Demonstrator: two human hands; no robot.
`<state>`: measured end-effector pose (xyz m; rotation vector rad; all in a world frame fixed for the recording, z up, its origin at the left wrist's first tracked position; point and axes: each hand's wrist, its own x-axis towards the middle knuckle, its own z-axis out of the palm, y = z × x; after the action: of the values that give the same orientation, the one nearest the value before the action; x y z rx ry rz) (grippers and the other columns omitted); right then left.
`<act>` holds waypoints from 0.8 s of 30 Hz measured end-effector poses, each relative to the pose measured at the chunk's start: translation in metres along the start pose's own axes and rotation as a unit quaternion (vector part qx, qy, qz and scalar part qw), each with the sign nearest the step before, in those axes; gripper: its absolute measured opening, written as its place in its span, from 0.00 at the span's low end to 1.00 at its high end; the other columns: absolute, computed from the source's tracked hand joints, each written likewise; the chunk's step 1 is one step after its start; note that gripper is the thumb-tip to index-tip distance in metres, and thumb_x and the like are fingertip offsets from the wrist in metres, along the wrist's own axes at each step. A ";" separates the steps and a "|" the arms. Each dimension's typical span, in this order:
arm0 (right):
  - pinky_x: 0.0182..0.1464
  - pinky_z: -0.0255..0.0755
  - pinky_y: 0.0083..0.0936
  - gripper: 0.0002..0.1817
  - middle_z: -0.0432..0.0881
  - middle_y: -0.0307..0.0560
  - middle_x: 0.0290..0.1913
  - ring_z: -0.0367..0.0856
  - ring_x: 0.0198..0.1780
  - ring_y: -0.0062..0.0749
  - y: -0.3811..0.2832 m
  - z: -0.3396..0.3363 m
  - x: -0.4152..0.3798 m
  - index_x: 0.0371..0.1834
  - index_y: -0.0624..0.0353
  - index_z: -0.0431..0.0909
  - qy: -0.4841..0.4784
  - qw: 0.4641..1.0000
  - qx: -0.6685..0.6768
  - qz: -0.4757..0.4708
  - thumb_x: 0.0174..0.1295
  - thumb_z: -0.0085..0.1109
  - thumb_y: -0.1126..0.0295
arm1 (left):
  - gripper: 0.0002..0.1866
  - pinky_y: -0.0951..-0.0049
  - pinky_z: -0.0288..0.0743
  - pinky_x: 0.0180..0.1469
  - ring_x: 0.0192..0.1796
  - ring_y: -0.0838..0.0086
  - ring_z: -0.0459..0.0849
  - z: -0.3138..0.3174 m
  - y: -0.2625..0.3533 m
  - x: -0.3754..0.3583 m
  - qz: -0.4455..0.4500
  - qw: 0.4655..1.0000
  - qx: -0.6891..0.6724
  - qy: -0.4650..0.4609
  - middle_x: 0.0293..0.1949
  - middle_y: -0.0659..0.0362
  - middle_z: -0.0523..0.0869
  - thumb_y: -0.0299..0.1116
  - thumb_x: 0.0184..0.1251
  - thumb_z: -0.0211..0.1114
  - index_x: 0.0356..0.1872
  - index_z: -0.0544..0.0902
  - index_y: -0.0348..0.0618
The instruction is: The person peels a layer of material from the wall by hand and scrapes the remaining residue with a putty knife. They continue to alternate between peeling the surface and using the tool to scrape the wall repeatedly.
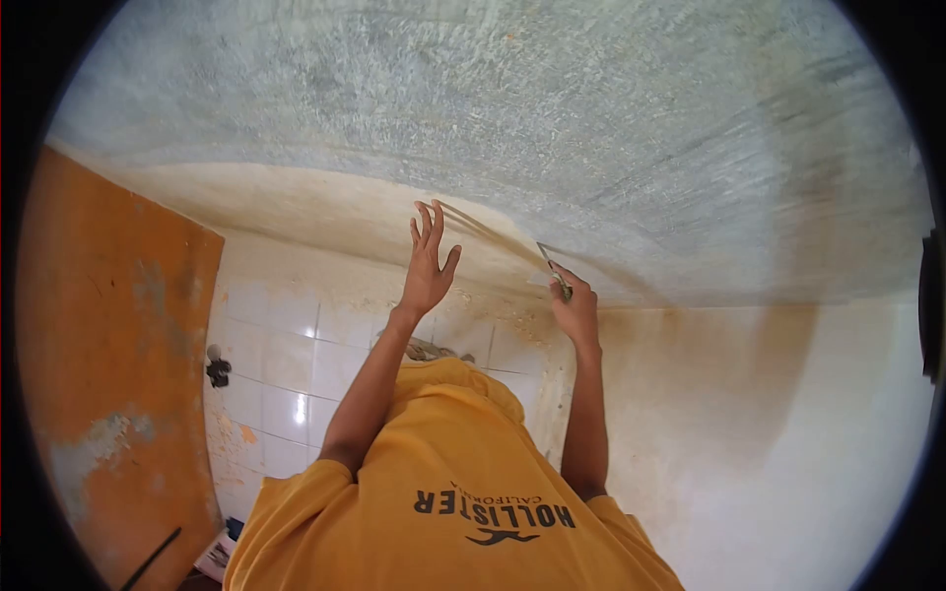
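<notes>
- Yellow-orange T-shirt (453, 492) with dark printed lettering fills the lower centre, worn by the person whose two bare arms rise toward the ceiling.
- Left hand (429, 266): raised, palm open, fingers spread and released; it holds nothing, and its fingertips reach the strip where the pale plastered part of the ceiling meets the grey part.
- Right hand (574, 307): clenched around the handle of a thin tool (552, 266), whose narrow blade points up and left against the ceiling surface; whether the tip touches cannot be told for certain.
- Fine straight lines run on the ceiling from above the left hand toward the tool.
- Grey rough ceiling (552, 108) spans the upper field, with brushed or scraped texture.
- White tiled wall (286, 364) stands behind the arms, stained in places, with a small dark fitting (217, 369) at its left.
- Orange door (108, 374), worn and patchy, occupies the left edge.
- Cream plastered wall (778, 443) extends to the right.
</notes>
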<state>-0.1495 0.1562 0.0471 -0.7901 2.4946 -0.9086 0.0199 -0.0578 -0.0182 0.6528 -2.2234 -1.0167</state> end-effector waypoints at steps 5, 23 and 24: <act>0.57 0.77 0.33 0.19 0.86 0.63 0.55 0.87 0.55 0.53 -0.043 -0.010 -0.015 0.66 0.51 0.82 0.016 0.995 0.060 -0.076 0.72 0.59 0.68 | 0.42 0.47 0.47 0.83 0.84 0.44 0.42 -0.017 0.006 -0.007 -0.070 0.994 -0.078 0.013 0.85 0.44 0.36 0.25 0.77 0.58 0.85 0.45 0.47; 0.57 0.77 0.32 0.19 0.87 0.62 0.55 0.88 0.56 0.51 -0.099 -0.001 -0.019 0.67 0.50 0.81 -0.005 0.998 0.060 -0.036 0.75 0.57 0.66 | 0.44 0.52 0.56 0.81 0.84 0.44 0.46 -0.023 0.006 -0.013 -0.075 0.990 -0.115 0.013 0.85 0.47 0.36 0.24 0.76 0.58 0.85 0.43 0.48; 0.58 0.77 0.32 0.19 0.87 0.61 0.56 0.88 0.56 0.49 -0.099 0.001 -0.020 0.67 0.51 0.81 -0.022 0.999 0.040 -0.023 0.75 0.57 0.66 | 0.44 0.52 0.56 0.81 0.84 0.44 0.46 -0.022 0.007 -0.015 -0.076 0.990 -0.120 0.013 0.85 0.46 0.36 0.24 0.76 0.58 0.85 0.43 0.48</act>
<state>-0.0961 0.1052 0.1167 -0.8342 2.3960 -0.9904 0.0442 -0.0549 -0.0057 0.7294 -2.0117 -1.3195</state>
